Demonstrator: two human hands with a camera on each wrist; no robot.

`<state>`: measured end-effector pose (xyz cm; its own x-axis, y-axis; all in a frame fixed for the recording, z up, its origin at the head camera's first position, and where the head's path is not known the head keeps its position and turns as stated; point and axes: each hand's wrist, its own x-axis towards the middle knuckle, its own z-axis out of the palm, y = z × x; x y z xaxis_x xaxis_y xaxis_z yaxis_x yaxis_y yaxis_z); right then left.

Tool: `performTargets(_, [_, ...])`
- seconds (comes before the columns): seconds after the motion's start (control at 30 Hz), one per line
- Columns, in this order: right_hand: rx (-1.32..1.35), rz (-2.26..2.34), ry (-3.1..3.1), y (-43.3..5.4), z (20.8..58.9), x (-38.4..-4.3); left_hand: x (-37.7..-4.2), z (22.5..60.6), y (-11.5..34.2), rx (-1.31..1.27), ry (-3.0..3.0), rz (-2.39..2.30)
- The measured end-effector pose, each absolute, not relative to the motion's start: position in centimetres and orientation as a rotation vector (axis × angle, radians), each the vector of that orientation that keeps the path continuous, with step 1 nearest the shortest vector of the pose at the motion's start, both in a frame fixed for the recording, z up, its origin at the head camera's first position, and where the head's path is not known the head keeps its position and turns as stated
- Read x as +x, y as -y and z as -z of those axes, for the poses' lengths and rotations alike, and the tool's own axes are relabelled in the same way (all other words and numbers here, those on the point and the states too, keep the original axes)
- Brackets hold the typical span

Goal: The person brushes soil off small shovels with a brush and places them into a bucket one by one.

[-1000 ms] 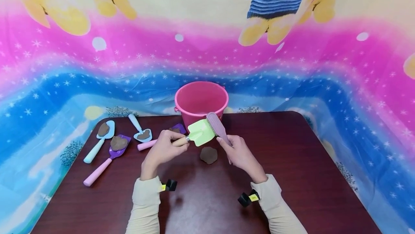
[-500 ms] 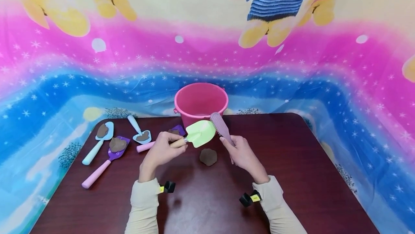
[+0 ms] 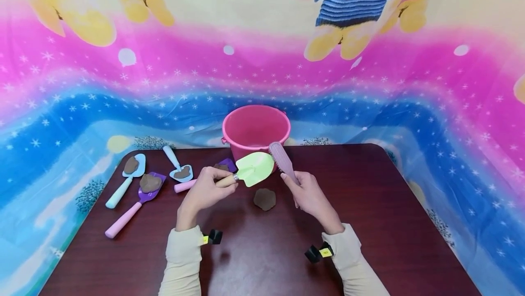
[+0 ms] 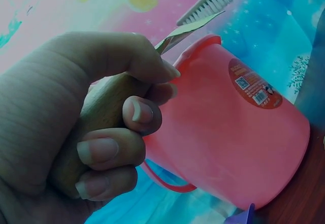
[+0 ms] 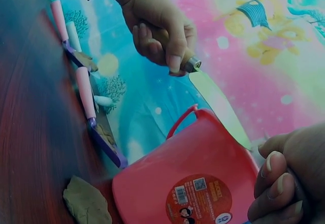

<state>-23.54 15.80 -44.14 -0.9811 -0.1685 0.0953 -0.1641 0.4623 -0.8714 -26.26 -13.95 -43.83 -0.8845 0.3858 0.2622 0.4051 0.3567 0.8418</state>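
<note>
My left hand (image 3: 207,191) grips the wooden handle (image 4: 104,109) of a small trowel with a light green blade (image 3: 255,169). In my right hand (image 3: 309,195) is a mauve brush (image 3: 281,157), held by its handle, bristles facing the blade. The left wrist view shows the white bristles (image 4: 210,5) right at the blade's upper face. Both tools are held up in front of a pink bucket (image 3: 256,127). Below them on the table lies a flat brown lump of clay (image 3: 265,199). In the right wrist view most of the brush is hidden behind my right fingers (image 5: 277,183).
To the left lie a light blue shovel (image 3: 128,182), a purple shovel with pink handle (image 3: 135,209), a small blue shovel (image 3: 180,172) and another purple shovel (image 3: 228,164) partly behind my left hand. Each carries brown clay. A patterned cloth (image 3: 369,95) hangs behind the dark table (image 3: 389,205).
The brush has shifted slightly right, from overlapping the green blade to its right edge. The trowel blade has turned a little, and my left hand stays almost in place.
</note>
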Motion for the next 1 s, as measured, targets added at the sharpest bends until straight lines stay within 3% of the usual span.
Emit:
performTargets(0.6, [-0.576, 1.576, -2.495, -11.9, 44.2, -21.4, -26.2, 44.1, 13.4, -0.780, 2.600, 1.567])
performTargets(1.0, [-0.571, 1.548, -2.488, -12.2, 44.5, -21.6, -26.2, 43.9, 13.1, -0.764, 2.635, 1.562])
